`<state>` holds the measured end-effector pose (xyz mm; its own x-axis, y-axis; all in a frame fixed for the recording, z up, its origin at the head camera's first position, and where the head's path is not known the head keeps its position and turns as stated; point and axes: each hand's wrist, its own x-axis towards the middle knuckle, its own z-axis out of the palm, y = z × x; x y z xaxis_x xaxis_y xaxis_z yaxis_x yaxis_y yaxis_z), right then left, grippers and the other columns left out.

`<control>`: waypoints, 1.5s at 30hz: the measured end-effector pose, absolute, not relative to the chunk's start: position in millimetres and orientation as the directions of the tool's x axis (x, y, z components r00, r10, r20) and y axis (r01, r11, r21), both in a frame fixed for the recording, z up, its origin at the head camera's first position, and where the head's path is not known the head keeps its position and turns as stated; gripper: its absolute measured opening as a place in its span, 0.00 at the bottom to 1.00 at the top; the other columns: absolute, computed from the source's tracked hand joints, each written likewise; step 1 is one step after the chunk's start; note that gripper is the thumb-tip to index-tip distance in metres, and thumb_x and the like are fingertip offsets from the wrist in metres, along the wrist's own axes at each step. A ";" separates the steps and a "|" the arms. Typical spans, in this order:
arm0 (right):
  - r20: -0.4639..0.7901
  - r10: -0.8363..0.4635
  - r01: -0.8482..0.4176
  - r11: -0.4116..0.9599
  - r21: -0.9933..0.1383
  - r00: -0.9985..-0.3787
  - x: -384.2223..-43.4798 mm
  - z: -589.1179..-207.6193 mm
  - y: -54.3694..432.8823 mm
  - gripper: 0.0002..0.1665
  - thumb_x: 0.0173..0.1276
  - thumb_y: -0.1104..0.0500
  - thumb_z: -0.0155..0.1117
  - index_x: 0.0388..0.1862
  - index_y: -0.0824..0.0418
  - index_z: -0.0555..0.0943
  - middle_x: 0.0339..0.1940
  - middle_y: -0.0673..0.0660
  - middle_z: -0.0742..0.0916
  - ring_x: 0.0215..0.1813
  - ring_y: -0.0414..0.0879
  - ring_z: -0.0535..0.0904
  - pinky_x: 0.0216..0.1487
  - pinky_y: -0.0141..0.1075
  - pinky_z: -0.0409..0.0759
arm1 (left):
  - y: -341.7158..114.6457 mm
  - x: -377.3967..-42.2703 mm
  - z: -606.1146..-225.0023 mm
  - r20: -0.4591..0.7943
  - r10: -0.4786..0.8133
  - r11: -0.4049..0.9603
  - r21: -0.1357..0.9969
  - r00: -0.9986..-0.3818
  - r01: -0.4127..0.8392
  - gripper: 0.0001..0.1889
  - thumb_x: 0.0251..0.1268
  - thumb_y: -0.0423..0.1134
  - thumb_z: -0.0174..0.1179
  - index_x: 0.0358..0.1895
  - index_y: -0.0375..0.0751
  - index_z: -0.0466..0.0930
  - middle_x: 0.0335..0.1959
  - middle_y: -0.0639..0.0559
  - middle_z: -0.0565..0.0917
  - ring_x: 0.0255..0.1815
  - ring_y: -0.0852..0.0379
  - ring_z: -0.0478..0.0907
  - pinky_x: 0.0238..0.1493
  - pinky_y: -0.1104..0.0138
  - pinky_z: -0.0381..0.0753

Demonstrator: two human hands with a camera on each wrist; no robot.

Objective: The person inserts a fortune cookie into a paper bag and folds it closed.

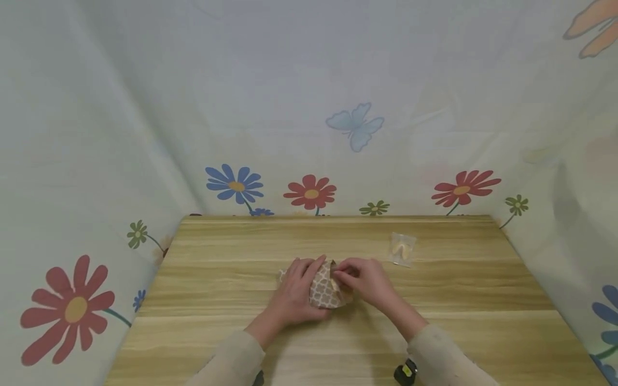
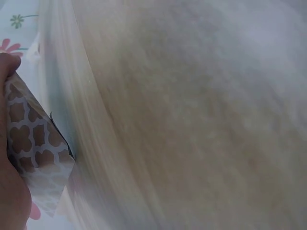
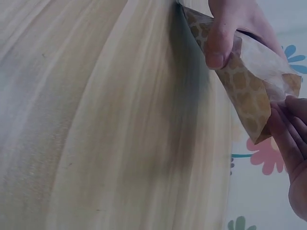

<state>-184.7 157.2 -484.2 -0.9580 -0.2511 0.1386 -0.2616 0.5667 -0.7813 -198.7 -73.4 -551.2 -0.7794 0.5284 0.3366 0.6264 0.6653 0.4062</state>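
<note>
A small paper bag (image 1: 324,289) with a brown and white lattice pattern stands between my hands in the head view, its mouth turned to the right. My left hand (image 1: 298,294) grips it from the left, thumb low on the near side and fingers over the top. At the mouth, my right hand (image 1: 366,279) pinches the bag's edge between thumb and fingertips. Whitish lining shows inside the bag (image 3: 247,88) in the right wrist view. The left wrist view catches only part of the left hand (image 2: 12,191) along the patterned side.
On the wooden table (image 1: 217,321), behind my right hand, lies a small clear packet (image 1: 402,250) with a pale curved piece inside. A dark object with a yellow-green mark (image 1: 406,372) sits by my right sleeve. Flowered white cloth (image 1: 270,134) surrounds the table.
</note>
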 end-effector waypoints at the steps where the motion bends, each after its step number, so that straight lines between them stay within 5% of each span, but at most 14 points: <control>1: 0.144 -0.249 -0.267 0.579 -0.770 -0.958 -184.7 -482.9 156.0 0.04 0.72 0.60 0.75 0.44 0.54 0.92 0.36 0.47 0.92 0.35 0.37 0.86 0.36 0.31 0.85 | -73.4 -198.7 -551.7 0.343 0.526 0.664 0.407 -0.778 0.627 0.66 0.41 0.65 0.82 0.86 0.55 0.55 0.69 0.48 0.72 0.68 0.48 0.70 0.74 0.46 0.72; 6: 0.140 -0.253 -0.268 0.600 -0.754 -0.957 -183.6 -477.2 154.8 0.05 0.72 0.60 0.75 0.45 0.53 0.92 0.38 0.48 0.93 0.37 0.36 0.87 0.38 0.31 0.86 | -72.0 -197.7 -551.5 0.345 0.519 0.661 0.419 -0.782 0.623 0.66 0.42 0.64 0.82 0.86 0.55 0.54 0.70 0.47 0.72 0.70 0.47 0.71 0.80 0.45 0.65; 16: 0.242 -0.209 -0.319 0.608 -0.727 -0.948 -180.6 -474.4 184.6 0.07 0.70 0.62 0.77 0.44 0.60 0.89 0.39 0.52 0.93 0.39 0.43 0.89 0.42 0.36 0.88 | -69.3 -196.9 -547.2 0.371 0.508 0.634 0.451 -0.777 0.629 0.65 0.39 0.60 0.84 0.86 0.55 0.57 0.67 0.49 0.73 0.63 0.51 0.72 0.67 0.49 0.78; 24: 0.143 -0.344 -0.332 0.586 -0.739 -0.928 -183.8 -481.9 191.8 0.07 0.74 0.58 0.73 0.47 0.59 0.91 0.41 0.50 0.93 0.40 0.41 0.89 0.42 0.33 0.88 | -68.0 -196.8 -544.5 0.394 0.477 0.630 0.469 -0.785 0.618 0.68 0.37 0.59 0.85 0.87 0.59 0.54 0.66 0.49 0.73 0.62 0.53 0.72 0.65 0.52 0.80; 38: 0.116 -0.361 -0.299 0.508 -0.808 -0.925 -185.6 -469.4 189.4 0.03 0.76 0.62 0.70 0.43 0.59 0.90 0.35 0.50 0.91 0.34 0.44 0.88 0.36 0.35 0.88 | -67.5 -198.8 -536.0 0.307 0.505 0.610 0.534 -0.807 0.585 0.72 0.38 0.59 0.85 0.88 0.59 0.47 0.75 0.46 0.67 0.71 0.49 0.68 0.71 0.49 0.76; 45: 0.119 -0.355 -0.293 0.493 -0.819 -0.927 -187.1 -462.1 188.6 0.04 0.76 0.62 0.70 0.44 0.61 0.90 0.35 0.51 0.92 0.33 0.42 0.88 0.38 0.46 0.90 | -67.9 -200.6 -530.5 0.256 0.504 0.616 0.562 -0.825 0.552 0.74 0.39 0.60 0.84 0.89 0.61 0.41 0.78 0.44 0.64 0.76 0.47 0.65 0.75 0.47 0.72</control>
